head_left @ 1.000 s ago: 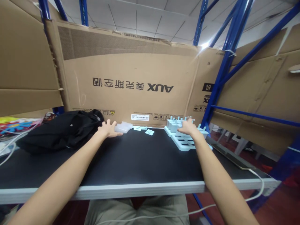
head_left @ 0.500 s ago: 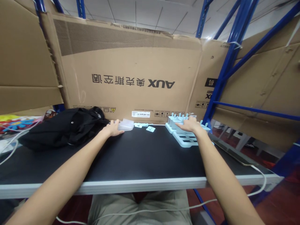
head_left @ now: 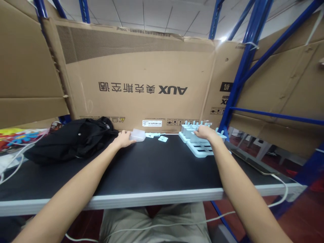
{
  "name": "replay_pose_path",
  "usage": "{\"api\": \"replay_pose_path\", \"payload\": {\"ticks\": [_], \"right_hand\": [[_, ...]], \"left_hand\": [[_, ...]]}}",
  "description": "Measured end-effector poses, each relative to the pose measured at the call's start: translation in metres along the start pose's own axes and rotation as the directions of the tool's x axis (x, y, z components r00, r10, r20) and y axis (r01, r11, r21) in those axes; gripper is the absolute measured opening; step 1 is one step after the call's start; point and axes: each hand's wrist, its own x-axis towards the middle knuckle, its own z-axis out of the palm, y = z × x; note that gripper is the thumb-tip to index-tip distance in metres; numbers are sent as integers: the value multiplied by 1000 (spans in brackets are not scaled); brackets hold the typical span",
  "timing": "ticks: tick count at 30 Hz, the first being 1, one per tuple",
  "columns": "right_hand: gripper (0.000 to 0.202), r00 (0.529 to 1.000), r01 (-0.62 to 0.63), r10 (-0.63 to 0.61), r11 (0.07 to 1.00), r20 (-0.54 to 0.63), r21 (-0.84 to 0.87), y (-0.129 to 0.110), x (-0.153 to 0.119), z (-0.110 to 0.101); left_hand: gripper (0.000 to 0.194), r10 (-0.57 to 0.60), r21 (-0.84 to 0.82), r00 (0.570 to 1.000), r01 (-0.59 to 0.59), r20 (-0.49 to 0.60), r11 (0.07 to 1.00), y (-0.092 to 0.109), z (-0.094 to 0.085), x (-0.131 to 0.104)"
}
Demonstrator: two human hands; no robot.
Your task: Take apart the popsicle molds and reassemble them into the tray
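Note:
At the back left of the table, my left hand (head_left: 124, 139) is around the left end of a translucent plastic box (head_left: 138, 135), thumb along its front side. My right hand (head_left: 204, 132) is closed over part of a light-blue ice pop mold set (head_left: 186, 130) at the back right. Its fingertips are partly hidden among the molds, whose stick handles point up. In front of the molds, a slotted light-blue frame (head_left: 199, 154) lies on the table, partly under my right wrist. Between my hands lie small light-blue slotted pieces (head_left: 163, 138).
A black cloth bag (head_left: 68, 141) lies on the left of the black table (head_left: 157, 168), beside colourful items and a white cable. A dark flat device (head_left: 249, 162) with a cable rests at the right edge. Cardboard (head_left: 141, 67) and blue rack posts (head_left: 238, 81) enclose the back.
My right hand has shifted slightly left, and its fingers have drawn in on the molds. The left hand stays at the plastic box. The view has tilted a little.

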Motion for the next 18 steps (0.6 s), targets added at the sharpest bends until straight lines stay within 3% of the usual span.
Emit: {"api": "replay_pose_path", "payload": {"ticks": [4,7,9,10,14,18], "right_hand": [[44,998,-55,55,998,-10,-3,0,-10,-9],[50,948,-92,93,996,-305,18,-15,-17,-15],[45,876,-14,34,999,-481,46,-39,-21,-12],[42,864,69,-33,996,-502,54,-54,-22,-8],[38,860,473,-432,875,-271,107,-115,-25,28],[36,817,576,-558,802,-143,161,-140,-28,58]], "left_hand": [[49,101,-89,990,-110,-102,990,-1,4,2],[30,137,-117,980,-154,-145,981,0,6,4],[31,147,-124,975,-168,-167,978,2,4,2],[35,165,-128,969,-190,-183,973,4,3,0],[63,332,-60,921,-350,-207,935,18,-5,-12],[57,440,50,893,-437,-94,898,41,-6,-23]]}}
